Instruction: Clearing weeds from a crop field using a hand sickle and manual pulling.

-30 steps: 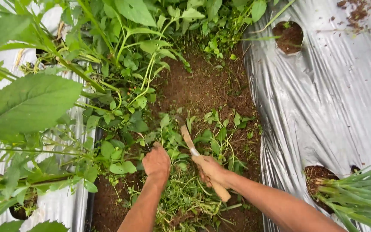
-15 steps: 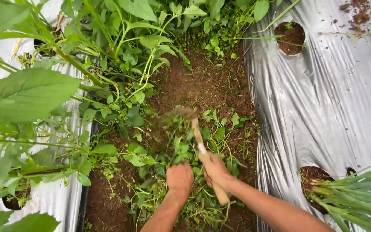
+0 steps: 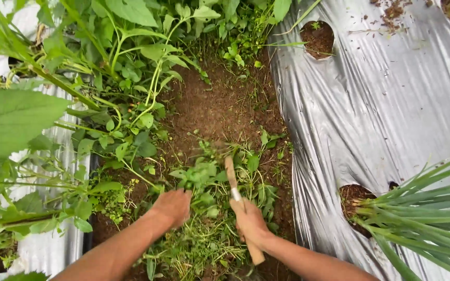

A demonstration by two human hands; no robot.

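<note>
Between silver plastic sheets (image 3: 391, 119), on bare soil (image 3: 220, 109), weeds (image 3: 199, 179) are gripped by the left hand (image 3: 172, 206); a wooden-handled tool (image 3: 240, 208) is clasped by the right hand (image 3: 250, 222).

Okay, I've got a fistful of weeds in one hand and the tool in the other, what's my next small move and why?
Probably draw the tool toward you at the base of the weed clump. Your left hand grips the clump, and your right hand holds the wooden handle with its working end buried in the leaves just beyond, so a short cut should free the roots.
</note>
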